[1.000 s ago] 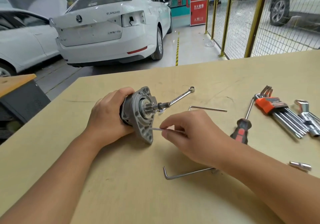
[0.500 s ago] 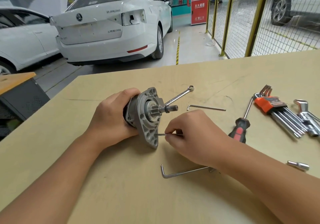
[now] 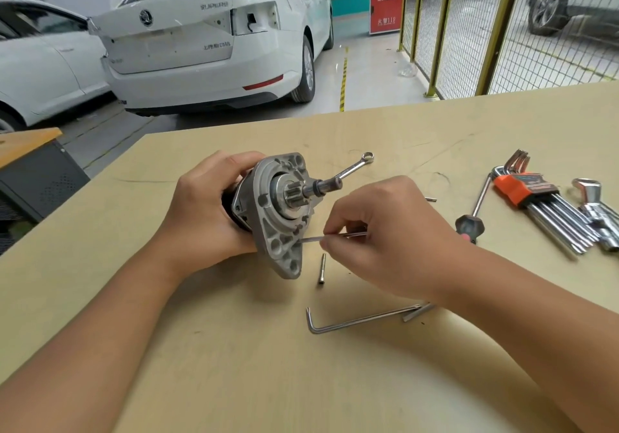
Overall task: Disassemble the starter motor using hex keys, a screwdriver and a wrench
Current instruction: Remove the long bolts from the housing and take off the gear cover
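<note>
Starter motor (image 3: 278,215) at table (image 3: 201,349) centre, gripped round its body by left hand (image 3: 204,218). Thin hex key (image 3: 310,239) pinched in right hand (image 3: 378,235) – tip at flange, about 5 o'clock of shaft. Key is best kept square and fully seated – motor braced firmly.

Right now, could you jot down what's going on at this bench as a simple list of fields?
Left hand: grips starter motor, tilted on wooden table
Right hand: pinches hex key, tip at the motor's flange
Loose bolt: on table beside flange
Spare tools: wrench, screwdriver, hex key set
</note>
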`<state>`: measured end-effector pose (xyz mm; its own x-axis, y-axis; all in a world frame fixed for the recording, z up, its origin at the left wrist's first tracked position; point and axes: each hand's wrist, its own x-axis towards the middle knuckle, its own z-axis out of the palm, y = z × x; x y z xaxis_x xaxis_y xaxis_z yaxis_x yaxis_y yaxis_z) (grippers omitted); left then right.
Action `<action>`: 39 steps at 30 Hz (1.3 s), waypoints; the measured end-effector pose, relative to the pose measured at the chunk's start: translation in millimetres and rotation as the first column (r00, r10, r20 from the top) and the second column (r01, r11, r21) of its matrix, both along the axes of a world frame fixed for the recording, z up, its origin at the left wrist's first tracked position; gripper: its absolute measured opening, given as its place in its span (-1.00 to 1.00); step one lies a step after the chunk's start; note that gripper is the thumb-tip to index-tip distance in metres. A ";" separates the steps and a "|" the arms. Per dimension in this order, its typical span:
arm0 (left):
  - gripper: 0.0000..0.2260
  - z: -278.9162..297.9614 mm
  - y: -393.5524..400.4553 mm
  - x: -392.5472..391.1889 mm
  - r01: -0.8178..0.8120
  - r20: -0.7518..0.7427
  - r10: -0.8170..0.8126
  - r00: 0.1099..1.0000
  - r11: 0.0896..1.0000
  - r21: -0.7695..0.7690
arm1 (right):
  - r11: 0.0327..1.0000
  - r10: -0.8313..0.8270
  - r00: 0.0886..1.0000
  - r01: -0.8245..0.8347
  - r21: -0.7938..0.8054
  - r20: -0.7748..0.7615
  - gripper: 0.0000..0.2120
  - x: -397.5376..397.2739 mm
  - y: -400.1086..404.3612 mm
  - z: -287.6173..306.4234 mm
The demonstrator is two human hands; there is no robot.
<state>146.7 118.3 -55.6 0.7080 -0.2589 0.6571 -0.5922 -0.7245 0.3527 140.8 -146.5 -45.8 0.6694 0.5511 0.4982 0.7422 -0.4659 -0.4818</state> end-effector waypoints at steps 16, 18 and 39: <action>-0.28 14.6 8.5 -2.7 0.026 -0.153 -0.058 0.986 0.979 -0.202 | 0.940 -0.025 0.999 0.037 0.340 -0.040 -0.87 -0.2 0.9 -0.1; -0.24 19.6 14.3 -2.7 -0.013 -0.226 -0.056 0.973 0.956 -0.295 | 0.897 -0.041 0.987 0.106 0.430 -0.156 -0.85 3.5 1.8 -2.4; -0.50 20.9 19.1 9.0 -0.307 -0.353 0.226 0.908 0.932 -0.193 | 0.830 -0.045 0.913 0.260 0.493 -0.405 -0.93 14.5 9.1 -14.5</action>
<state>155.7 137.4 -34.7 0.9097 0.1051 0.4017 -0.2148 -0.7090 0.6717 155.4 -137.3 -60.4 0.9109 0.1510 0.3840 0.4053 -0.1527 -0.9013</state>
